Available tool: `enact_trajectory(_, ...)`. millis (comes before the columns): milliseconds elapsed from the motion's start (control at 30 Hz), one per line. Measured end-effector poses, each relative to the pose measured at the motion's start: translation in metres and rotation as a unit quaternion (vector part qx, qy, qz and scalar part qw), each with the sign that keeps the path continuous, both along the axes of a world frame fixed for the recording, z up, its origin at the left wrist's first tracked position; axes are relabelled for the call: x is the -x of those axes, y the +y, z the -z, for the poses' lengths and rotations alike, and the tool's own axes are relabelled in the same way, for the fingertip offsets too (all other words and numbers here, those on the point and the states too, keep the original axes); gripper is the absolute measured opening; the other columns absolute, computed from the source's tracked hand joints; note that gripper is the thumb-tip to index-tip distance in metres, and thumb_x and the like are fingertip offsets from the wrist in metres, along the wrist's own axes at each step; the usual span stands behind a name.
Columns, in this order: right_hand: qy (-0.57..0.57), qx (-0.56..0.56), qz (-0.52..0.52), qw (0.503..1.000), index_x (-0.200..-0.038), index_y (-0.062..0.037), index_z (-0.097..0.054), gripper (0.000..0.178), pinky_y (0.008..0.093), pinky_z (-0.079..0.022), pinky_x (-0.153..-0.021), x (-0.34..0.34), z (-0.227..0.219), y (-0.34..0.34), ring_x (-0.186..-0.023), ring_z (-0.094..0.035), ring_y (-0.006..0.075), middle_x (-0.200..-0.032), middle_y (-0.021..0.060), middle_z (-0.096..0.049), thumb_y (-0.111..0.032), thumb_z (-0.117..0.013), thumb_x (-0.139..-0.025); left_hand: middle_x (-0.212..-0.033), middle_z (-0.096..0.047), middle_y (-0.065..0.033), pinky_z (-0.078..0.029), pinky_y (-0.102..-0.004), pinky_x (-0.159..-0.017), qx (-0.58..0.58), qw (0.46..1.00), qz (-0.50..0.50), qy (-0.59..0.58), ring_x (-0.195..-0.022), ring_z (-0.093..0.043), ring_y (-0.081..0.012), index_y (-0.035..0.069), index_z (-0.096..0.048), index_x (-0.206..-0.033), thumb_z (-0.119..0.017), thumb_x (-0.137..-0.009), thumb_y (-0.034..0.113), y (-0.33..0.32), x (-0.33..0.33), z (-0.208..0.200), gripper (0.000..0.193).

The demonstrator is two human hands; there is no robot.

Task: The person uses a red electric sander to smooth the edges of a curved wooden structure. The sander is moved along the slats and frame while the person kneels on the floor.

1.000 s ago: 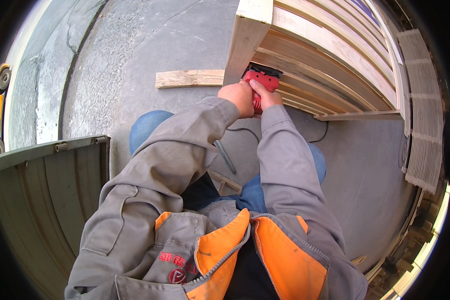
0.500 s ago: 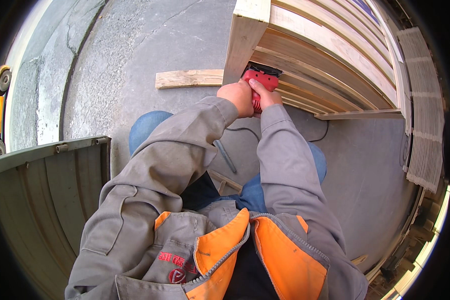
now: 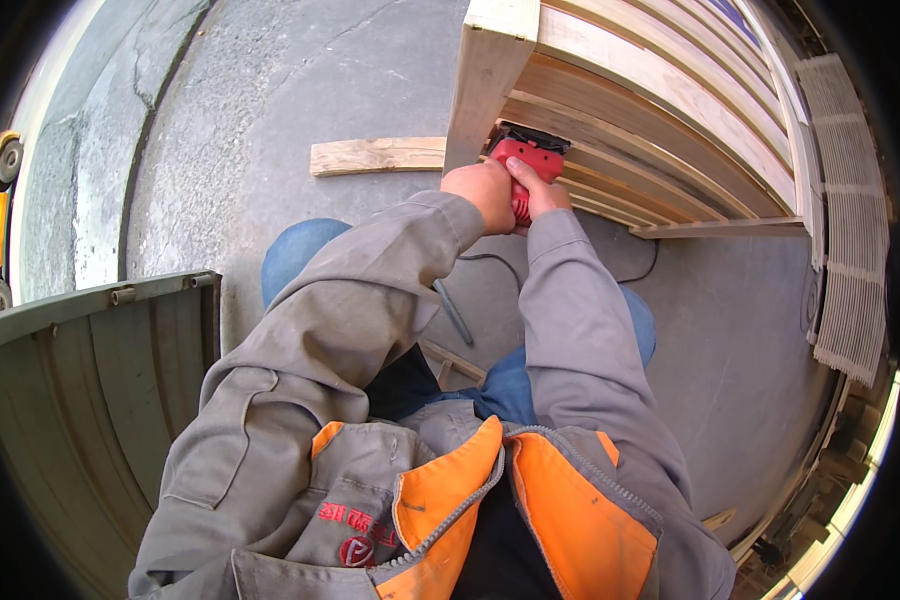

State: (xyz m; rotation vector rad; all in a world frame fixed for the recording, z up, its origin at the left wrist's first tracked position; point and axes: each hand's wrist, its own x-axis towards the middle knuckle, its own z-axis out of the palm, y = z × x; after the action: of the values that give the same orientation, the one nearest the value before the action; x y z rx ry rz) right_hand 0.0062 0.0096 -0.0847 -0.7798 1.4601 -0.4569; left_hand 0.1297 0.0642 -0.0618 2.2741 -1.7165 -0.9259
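A red power sander [image 3: 532, 158] with a dark base sits against the inner slats of a slatted wooden frame [image 3: 492, 75]. My left hand [image 3: 483, 193] is wrapped round its near left side, beside the frame's thick corner post. My right hand [image 3: 540, 192] grips the same sander from the right, with the thumb lying along its top. A dark cord [image 3: 505, 262] runs below my hands over the floor. The sander's face against the wood is hidden.
A short board [image 3: 378, 156] sticks out left of the corner post. On the floor between my knees lie a grey rod-like tool [image 3: 453, 315] and a small wooden piece [image 3: 455, 362]. A ribbed metal panel [image 3: 100, 375] stands at left; a bundle of thin slats [image 3: 850, 215] is at right.
Both hands and the sander have shifted slightly to the right along the slats. My sleeves moved with them; the wooden frame stays where it was.
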Motion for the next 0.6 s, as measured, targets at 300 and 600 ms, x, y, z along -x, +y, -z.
enact_trajectory(300,-0.002,0.000,0.013,1.000,-0.121,-0.0050,-0.069,0.069,0.0498,-0.060,-0.065,0.018,0.005,-0.007,-0.082,-0.072,0.0288,-0.107,0.0134,-0.073,-0.045,-0.093,-0.071,-0.100,-0.076,-0.0210,-0.060,-0.0431,-0.084,-0.005,1.000,0.010,0.005,-0.097,-0.075,-0.0348,-0.004,-0.063,-0.111,-0.083,-0.070,0.031,-0.008,0.016,-0.001,0.057)
enact_trajectory(600,0.023,0.010,0.002,1.000,-0.119,-0.0029,-0.071,0.071,0.0468,-0.059,-0.062,0.031,0.010,-0.013,-0.079,-0.072,0.0275,-0.104,0.0140,-0.074,-0.048,-0.093,-0.069,-0.101,-0.076,-0.0209,-0.060,-0.0432,-0.085,-0.008,1.000,0.013,0.002,-0.098,-0.075,-0.0348,-0.004,-0.064,-0.111,-0.083,-0.070,0.031,-0.012,0.027,-0.001,0.057)
